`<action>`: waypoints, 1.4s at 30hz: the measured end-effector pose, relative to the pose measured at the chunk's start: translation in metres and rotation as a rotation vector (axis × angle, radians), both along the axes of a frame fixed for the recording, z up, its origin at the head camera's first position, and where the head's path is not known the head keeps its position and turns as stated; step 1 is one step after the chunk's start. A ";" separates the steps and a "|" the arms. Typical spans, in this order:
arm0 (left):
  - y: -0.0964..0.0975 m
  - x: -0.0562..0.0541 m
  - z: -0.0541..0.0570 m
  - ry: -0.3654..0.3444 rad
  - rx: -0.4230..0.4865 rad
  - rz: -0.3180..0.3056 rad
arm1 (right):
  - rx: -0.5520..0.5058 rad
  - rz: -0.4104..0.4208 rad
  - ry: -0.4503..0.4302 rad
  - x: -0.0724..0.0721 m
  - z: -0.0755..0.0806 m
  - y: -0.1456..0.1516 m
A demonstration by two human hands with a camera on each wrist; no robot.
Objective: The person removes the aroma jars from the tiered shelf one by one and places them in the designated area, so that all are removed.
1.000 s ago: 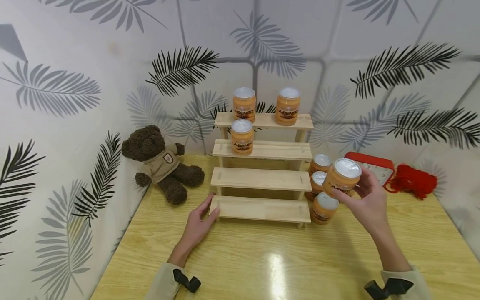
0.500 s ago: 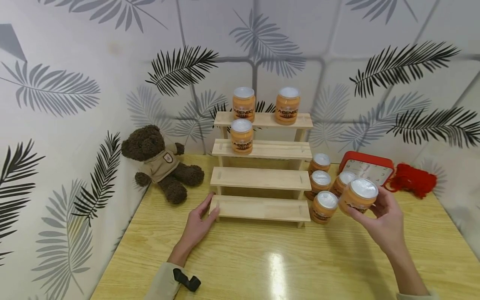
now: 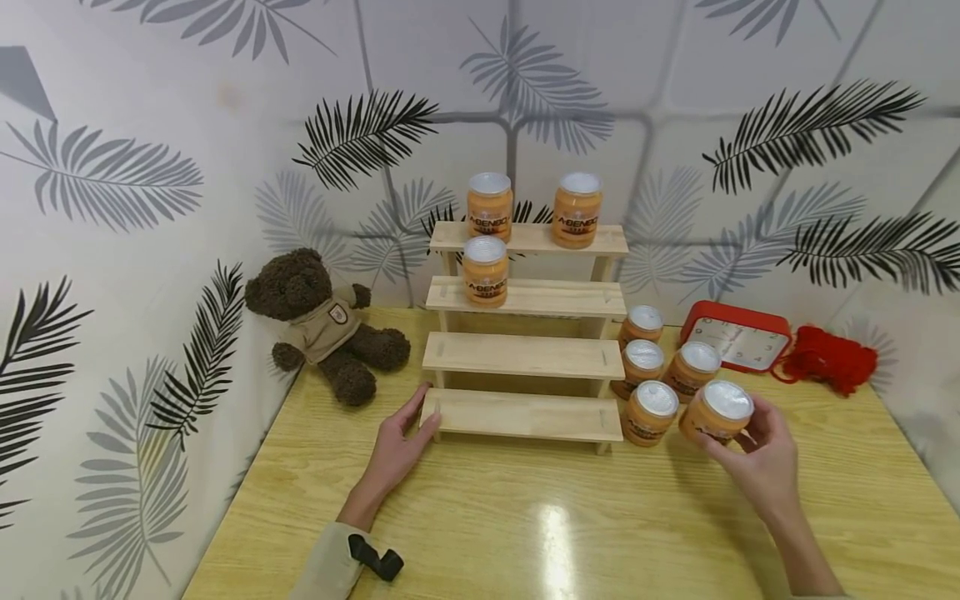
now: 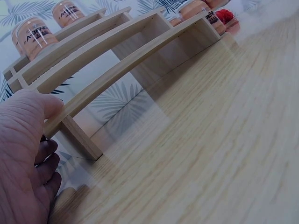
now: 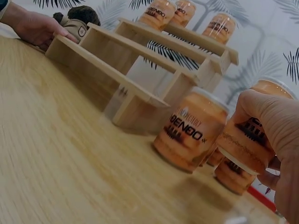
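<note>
A wooden four-step display shelf point(image 3: 521, 414) stands against the wall. At its lower left end my left hand point(image 3: 401, 447) grips the lowest board, thumb on top and fingers curled below, as the left wrist view shows. My right hand point(image 3: 765, 458) holds an orange can point(image 3: 712, 417) with a silver lid, upright and seemingly just above the table. Beside it sits another orange can point(image 3: 649, 417), with more cans point(image 3: 693, 367) behind. Two cans point(image 3: 576, 218) stand on the top board and one can point(image 3: 486, 279) on the second board's left.
A brown teddy bear point(image 3: 315, 321) sits left of the shelf on the wooden table point(image 3: 480, 517). Behind the cans at right stand a red clock point(image 3: 738, 337) and a bundle of red yarn point(image 3: 832, 358). The patterned wall point(image 3: 600, 83) closes off the back.
My right hand has carried its can right and toward me, then lowered it slightly left, beside the front can. Another can and the clock face have come into view. My left hand stays put.
</note>
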State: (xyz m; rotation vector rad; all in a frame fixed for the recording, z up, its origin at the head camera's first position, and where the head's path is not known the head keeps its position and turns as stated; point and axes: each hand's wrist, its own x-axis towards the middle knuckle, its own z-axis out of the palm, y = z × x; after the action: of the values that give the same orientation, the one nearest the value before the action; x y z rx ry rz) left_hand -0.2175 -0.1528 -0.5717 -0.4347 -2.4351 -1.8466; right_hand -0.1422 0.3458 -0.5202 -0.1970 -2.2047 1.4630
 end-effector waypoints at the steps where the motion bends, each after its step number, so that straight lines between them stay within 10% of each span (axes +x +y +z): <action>1: 0.000 0.000 0.000 -0.004 0.000 0.001 | -0.007 0.000 -0.001 -0.001 -0.003 0.001; 27: -0.002 -0.003 -0.002 0.007 0.001 -0.007 | -0.115 0.014 0.015 -0.016 -0.053 0.001; 42: 0.000 0.001 0.001 -0.008 0.037 -0.008 | -0.152 -0.008 0.070 -0.013 -0.034 -0.003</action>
State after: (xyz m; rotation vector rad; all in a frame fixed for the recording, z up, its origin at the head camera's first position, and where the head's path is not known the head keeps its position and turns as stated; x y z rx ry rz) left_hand -0.2169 -0.1524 -0.5706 -0.4362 -2.4033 -1.8974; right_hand -0.1547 0.3427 -0.5547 -0.2019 -2.0366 1.6091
